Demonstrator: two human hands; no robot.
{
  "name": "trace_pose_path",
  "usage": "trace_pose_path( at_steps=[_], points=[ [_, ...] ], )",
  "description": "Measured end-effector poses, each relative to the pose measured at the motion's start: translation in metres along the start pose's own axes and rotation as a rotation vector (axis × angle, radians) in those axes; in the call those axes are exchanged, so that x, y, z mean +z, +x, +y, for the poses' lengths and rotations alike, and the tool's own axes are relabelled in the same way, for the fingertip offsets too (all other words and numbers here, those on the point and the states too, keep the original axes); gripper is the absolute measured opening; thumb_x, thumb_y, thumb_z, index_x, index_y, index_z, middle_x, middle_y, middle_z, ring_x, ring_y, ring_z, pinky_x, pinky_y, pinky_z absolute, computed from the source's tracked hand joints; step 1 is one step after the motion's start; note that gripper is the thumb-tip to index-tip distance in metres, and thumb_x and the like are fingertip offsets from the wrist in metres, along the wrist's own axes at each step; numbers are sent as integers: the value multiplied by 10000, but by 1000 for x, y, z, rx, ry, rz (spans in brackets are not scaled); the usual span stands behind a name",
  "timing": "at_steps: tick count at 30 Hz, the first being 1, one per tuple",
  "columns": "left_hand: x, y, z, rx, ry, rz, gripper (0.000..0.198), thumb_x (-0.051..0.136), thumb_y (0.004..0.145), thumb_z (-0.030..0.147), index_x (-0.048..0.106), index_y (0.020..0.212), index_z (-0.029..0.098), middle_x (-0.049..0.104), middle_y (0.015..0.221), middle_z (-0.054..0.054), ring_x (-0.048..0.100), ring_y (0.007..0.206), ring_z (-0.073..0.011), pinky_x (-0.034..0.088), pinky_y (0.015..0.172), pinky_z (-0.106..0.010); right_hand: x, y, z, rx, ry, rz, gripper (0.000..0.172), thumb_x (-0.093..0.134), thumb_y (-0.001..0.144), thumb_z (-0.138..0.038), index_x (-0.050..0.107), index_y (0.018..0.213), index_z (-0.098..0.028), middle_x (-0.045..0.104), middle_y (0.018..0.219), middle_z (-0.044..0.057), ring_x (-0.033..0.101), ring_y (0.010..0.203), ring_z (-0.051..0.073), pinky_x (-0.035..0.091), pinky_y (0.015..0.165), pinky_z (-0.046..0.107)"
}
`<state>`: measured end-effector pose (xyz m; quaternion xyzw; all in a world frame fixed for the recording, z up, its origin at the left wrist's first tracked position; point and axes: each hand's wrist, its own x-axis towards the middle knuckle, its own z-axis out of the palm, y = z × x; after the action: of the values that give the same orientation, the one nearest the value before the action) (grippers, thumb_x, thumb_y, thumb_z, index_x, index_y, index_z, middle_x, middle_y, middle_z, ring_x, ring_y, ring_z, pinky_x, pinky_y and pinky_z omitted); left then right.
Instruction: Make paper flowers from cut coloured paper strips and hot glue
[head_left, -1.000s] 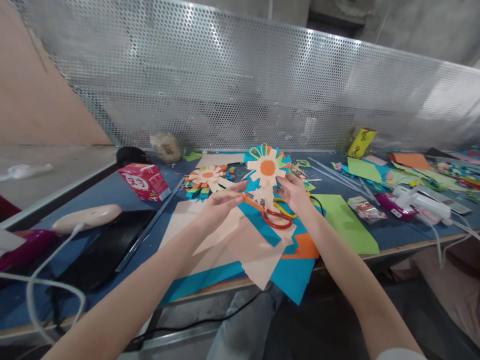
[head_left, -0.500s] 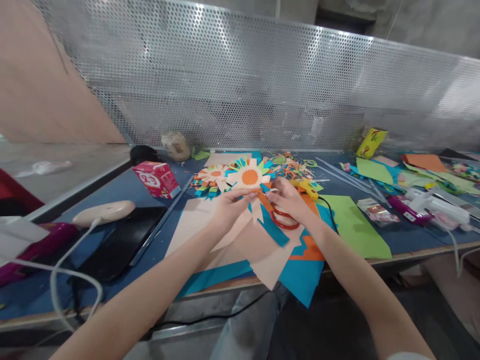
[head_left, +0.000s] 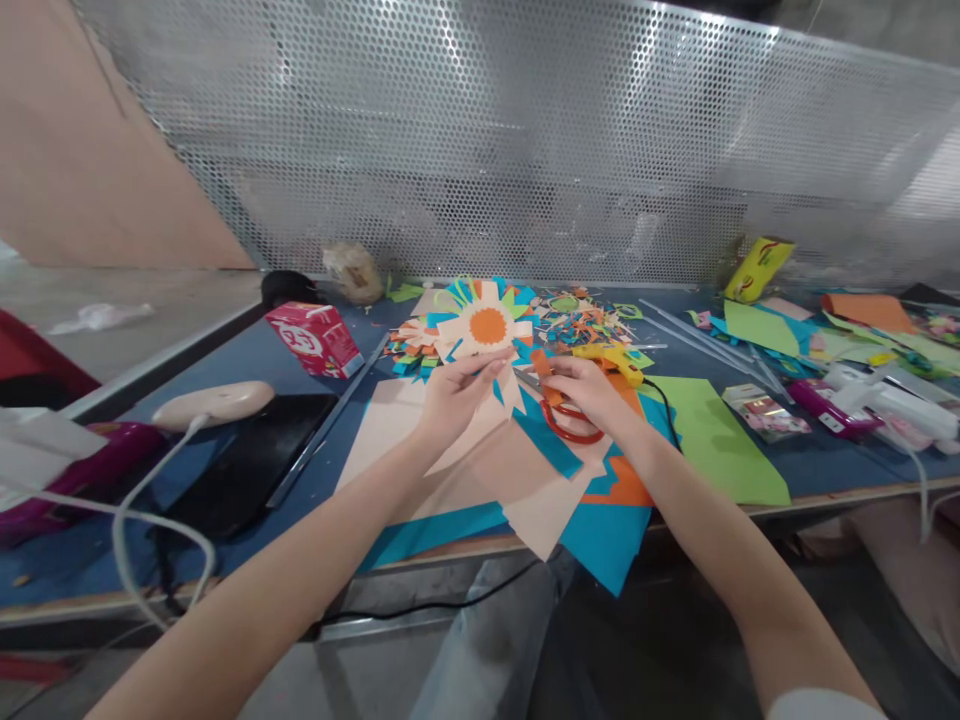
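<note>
My left hand pinches the lower edge of a layered paper flower, which has an orange round centre and pale, blue and green petals. Between the fingers of my right hand is a short orange paper strip, apart from the flower. Red-handled scissors lie below my right hand; whether the fingers touch them I cannot tell. Beside that hand is a yellow glue gun with a black cord. Pale paper sheets and a blue strip are under my hands. Another paper flower sits behind the left hand.
Paper scraps are heaped behind my right hand. A green sheet lies to the right, near a small packet. On the left are a pink box and a black tray-like object. A perforated metal panel borders the back.
My right hand has drawn the orange strip away from my left hand, and the strip now points upward. The flower has risen slightly and shifted left. The whole view has tilted down a little.
</note>
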<state>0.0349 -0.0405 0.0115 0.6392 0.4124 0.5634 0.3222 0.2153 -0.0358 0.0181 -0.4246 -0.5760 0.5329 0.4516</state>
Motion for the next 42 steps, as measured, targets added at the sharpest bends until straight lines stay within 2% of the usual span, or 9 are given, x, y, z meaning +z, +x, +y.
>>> trace_pose_path(
  at_steps=[4,11,15,22,28,32,35,38,42],
  points=[
    [1,-1,0,66,60,-77,306,594,759,425,730,906,195,720,960,-64,648,893,-204,506,790,-281,5,1,6,29,124,-9,195,713,594,-218,640,773,-204,651,743,-20,597,691,102,454,639,228],
    [3,-1,-1,-8,-6,-102,346,590,743,465,730,868,174,697,721,-50,507,447,-91,407,411,-208,6,3,12,40,229,-55,248,760,546,-304,629,721,-186,582,632,-42,507,547,65,372,489,199],
    [3,-3,-1,2,23,-112,317,592,744,446,729,855,183,689,712,-44,507,480,-94,390,420,-200,7,3,11,38,261,-133,274,767,542,-359,628,701,-185,543,594,-51,435,483,47,309,438,195],
    [4,-1,2,20,16,-93,307,609,719,451,722,776,171,701,769,-61,575,598,-129,430,487,-214,6,2,8,-18,212,-78,324,738,576,-465,596,645,-182,438,554,-65,392,507,50,311,472,203],
    [1,-4,1,14,-102,-191,283,627,704,449,730,761,191,708,750,-47,447,420,-72,367,393,-221,6,2,5,-79,105,-69,370,684,624,-514,539,576,-177,372,499,-74,329,466,43,259,448,204],
    [-3,-5,-2,0,-230,-235,176,693,629,391,732,631,219,715,694,-55,535,484,-133,411,442,-269,5,1,3,-64,75,-60,394,669,629,-519,474,530,-191,322,469,-81,320,441,49,262,436,207],
    [-7,-5,1,-39,-368,-167,138,720,556,366,701,549,230,694,630,-53,611,576,-200,499,584,-356,4,2,3,-58,72,-48,402,670,628,-513,445,521,-198,309,475,-77,327,442,53,279,435,205],
    [-11,-2,8,-81,-527,-69,176,686,575,356,700,727,268,704,801,-32,653,779,-229,521,718,-400,2,2,3,-55,79,-30,370,675,619,-504,475,561,-198,349,514,-69,349,460,52,311,449,203],
    [-8,2,11,-216,-616,13,431,710,551,321,591,965,324,675,892,15,651,761,-175,528,616,-310,1,1,3,-70,26,-22,350,640,652,-501,480,569,-200,371,522,-64,352,465,57,303,450,208]
  ],
)
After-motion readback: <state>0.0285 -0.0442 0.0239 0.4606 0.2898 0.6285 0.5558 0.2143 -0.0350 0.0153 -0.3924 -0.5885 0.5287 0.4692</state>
